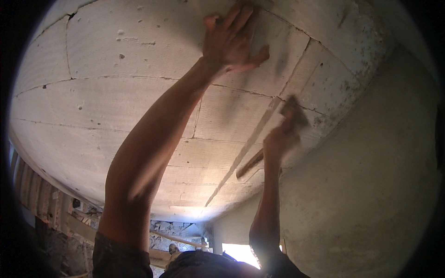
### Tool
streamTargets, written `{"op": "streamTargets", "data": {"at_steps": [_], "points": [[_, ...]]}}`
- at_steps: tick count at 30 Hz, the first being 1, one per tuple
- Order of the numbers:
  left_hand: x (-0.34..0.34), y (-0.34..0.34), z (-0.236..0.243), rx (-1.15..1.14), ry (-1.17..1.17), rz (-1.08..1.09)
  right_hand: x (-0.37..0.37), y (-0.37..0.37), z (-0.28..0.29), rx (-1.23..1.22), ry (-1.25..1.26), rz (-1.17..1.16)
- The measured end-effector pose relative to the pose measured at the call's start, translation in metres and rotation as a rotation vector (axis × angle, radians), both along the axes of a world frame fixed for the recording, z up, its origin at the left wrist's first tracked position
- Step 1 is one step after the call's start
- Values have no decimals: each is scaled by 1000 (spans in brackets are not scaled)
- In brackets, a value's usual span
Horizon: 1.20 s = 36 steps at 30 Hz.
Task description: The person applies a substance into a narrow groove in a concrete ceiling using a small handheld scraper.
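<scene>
A wall of large pale blocks [111, 106] with thin joints fills the view before me. My left hand [232, 44] is at its upper part, fingers spread and thumb out to the right, holding nothing; it looks to be resting on the blocks. Lower and to the right, my right hand [281, 141] is closed around a hammer [250, 164] with a wooden handle. The hammer's head points up near the wall and is smeared by motion, so its exact shape is unclear. Beside it a long dark groove [245, 148] runs slantwise down the blocks.
A plain plastered wall [366, 176] meets the block wall in a corner at the right. Low on the left are a ribbed panel [34, 187] and wooden boards [81, 227]. Rubble stones [174, 228] and a bright opening [241, 253] show at the bottom.
</scene>
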<state>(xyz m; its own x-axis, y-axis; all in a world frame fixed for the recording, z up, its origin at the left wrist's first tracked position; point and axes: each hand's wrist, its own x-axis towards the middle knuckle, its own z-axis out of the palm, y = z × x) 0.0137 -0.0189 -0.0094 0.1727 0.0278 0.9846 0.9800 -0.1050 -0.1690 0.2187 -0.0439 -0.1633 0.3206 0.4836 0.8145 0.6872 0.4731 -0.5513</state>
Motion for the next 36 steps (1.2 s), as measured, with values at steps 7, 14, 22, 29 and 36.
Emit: {"op": "streamTargets", "data": {"at_steps": [7,14,22,29,36], "points": [[-7,-3,0,-12,-3,32,-6,-37,28,-359,378,256],[0,2,2,24,3,23,14,-7,6,-372,-87,194],[2,0,1,87,11,-44,5,-19,-1,-249,-10,80],[-3,-5,2,49,7,-40,-3,-32,-11,-40,65,46],[-7,-1,-1,-24,2,117,-2,-20,-12,-161,-61,183]]}}
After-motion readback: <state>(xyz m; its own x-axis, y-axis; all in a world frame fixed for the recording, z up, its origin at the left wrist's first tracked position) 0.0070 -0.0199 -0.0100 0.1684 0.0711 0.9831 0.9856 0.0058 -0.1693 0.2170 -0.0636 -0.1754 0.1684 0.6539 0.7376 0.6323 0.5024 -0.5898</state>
